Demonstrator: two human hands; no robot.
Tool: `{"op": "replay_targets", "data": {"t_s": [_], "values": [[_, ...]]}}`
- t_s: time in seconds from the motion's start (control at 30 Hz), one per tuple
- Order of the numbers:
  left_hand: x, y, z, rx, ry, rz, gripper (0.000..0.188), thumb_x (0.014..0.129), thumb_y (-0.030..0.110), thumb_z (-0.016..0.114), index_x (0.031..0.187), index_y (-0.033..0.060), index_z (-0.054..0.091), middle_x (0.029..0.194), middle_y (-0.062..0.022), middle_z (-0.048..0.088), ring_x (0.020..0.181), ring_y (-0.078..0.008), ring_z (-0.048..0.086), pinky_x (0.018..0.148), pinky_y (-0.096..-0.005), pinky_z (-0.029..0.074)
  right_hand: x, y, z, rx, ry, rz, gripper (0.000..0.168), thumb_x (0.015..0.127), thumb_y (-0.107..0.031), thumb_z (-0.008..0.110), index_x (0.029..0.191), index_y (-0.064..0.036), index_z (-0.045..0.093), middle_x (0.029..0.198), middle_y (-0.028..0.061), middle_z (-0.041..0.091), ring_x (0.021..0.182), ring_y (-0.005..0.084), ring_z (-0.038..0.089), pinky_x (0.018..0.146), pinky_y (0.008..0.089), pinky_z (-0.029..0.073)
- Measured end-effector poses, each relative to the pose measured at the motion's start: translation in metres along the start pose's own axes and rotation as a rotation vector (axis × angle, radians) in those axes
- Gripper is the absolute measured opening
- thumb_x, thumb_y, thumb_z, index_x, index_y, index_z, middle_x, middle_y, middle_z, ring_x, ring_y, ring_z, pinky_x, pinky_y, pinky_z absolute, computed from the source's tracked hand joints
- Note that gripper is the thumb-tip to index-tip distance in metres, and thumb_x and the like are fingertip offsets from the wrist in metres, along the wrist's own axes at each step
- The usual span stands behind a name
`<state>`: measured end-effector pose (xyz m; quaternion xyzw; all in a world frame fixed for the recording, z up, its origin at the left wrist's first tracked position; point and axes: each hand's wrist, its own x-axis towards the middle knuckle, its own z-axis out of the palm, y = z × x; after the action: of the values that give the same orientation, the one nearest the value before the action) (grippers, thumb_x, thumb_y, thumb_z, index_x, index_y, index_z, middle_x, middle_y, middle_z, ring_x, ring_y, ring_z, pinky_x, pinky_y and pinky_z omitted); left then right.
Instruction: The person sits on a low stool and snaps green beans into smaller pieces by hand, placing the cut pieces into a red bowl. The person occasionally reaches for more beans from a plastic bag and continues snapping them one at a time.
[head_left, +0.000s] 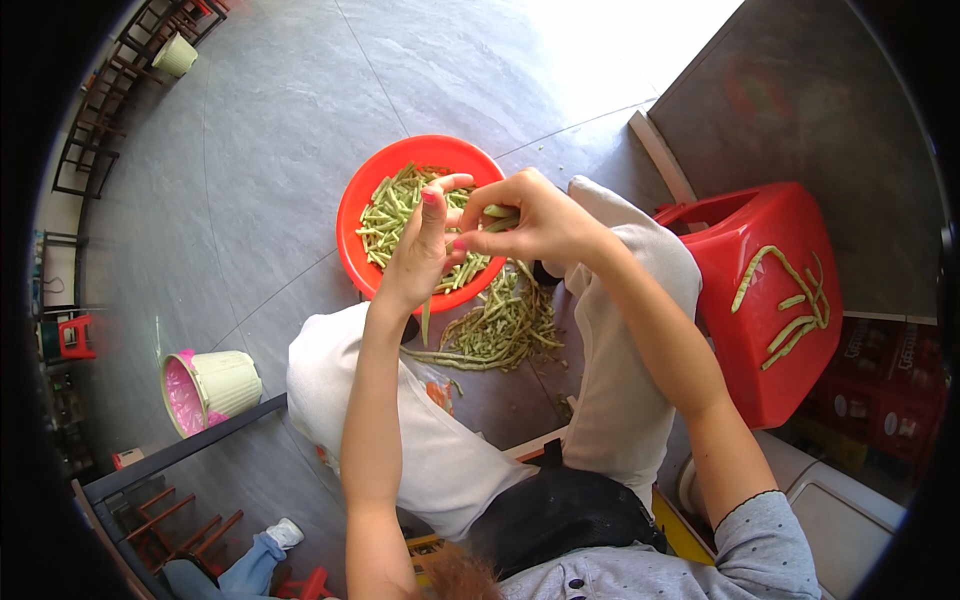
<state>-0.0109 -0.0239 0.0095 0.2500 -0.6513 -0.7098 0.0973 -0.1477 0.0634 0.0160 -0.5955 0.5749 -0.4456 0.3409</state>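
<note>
Over a red plastic basin (349, 225), my two hands meet at the fingertips. Cut lengths of green bean (386, 225) fill much of the basin. My right hand (540, 217) has its fingers curled around a few short bean pieces (500, 217). My left hand (417, 255) keeps its thumb and a finger raised, while its lower fingers touch the right fingertips. A long green bean (425, 324) hangs below the left palm; its upper part is hidden by that hand. On the floor between my feet lies a heap of long beans and scraps (506, 326).
Several loose beans (791, 302) rest on a red plastic stool (757, 382) at my right. A pale bin with a pink liner (229, 384) lies to the left, beyond a dark rail (187, 442). Another person's leg (251, 562) shows at lower left. Dark chairs (97, 135) line the far left.
</note>
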Motion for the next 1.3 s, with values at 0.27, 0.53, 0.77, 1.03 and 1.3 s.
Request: {"op": "replay_targets", "data": {"t_s": [0.27, 0.53, 0.77, 1.03, 1.3], "values": [[-0.001, -0.003, -0.016, 0.198, -0.004, 0.095, 0.042, 0.09, 0.04, 0.039, 0.096, 0.0005, 0.055, 0.062, 0.0015, 0.05, 0.047, -0.0016, 0.035, 0.043, -0.0171, 0.027, -0.002, 0.001, -0.028, 0.116, 0.311, 0.134, 0.014, 0.074, -0.011, 0.06, 0.067, 0.002, 0.058, 0.047, -0.0071, 0.035, 0.045, 0.0019, 0.03, 0.041, 0.0206, 0.022], [-0.003, 0.002, -0.003, 0.554, 0.108, 0.338, 0.014, 0.081, 0.006, 0.051, 0.084, -0.0053, 0.059, 0.071, -0.009, 0.06, 0.061, -0.0131, 0.056, 0.053, -0.0255, 0.042, -0.003, 0.016, -0.037, 0.083, 0.204, 0.218, 0.023, 0.081, -0.021, 0.06, 0.074, 0.0, 0.056, 0.054, -0.0061, 0.035, 0.05, 0.0024, 0.028, 0.043, 0.0218, 0.023], [-0.001, -0.003, -0.002, 0.749, 0.096, 0.495, 0.011, 0.078, 0.003, 0.053, 0.084, -0.0056, 0.059, 0.072, -0.0128, 0.06, 0.061, -0.0158, 0.057, 0.053, -0.0278, 0.042, -0.001, 0.015, -0.016, 0.046, -0.215, 0.241, 0.028, 0.085, -0.018, 0.048, 0.066, 0.003, 0.051, 0.058, 0.0089, 0.055, 0.054, 0.0138, 0.052, 0.053, 0.029, 0.042], [-0.005, 0.001, 0.0, 0.36, 0.213, 0.514, 0.014, 0.083, 0.01, 0.054, 0.083, -0.0035, 0.06, 0.065, -0.0043, 0.055, 0.056, -0.0084, 0.049, 0.05, -0.0209, 0.037, -0.004, 0.001, -0.012, 0.517, -0.155, 0.189, 0.025, 0.089, -0.022, 0.044, 0.073, -0.003, 0.049, 0.054, -0.0045, 0.04, 0.045, 0.0069, 0.034, 0.041, 0.0226, 0.028], [-0.004, 0.008, -0.007, 0.058, 0.06, 0.198, 0.026, 0.088, 0.022, 0.048, 0.088, -0.0018, 0.06, 0.062, 0.0013, 0.051, 0.05, -0.0009, 0.037, 0.045, -0.0173, 0.031, 0.002, 0.0, -0.016, 0.688, 0.116, 0.137, 0.024, 0.085, -0.027, 0.055, 0.074, -0.006, 0.05, 0.055, -0.0073, 0.035, 0.048, 0.0022, 0.032, 0.042, 0.0185, 0.025]]}}
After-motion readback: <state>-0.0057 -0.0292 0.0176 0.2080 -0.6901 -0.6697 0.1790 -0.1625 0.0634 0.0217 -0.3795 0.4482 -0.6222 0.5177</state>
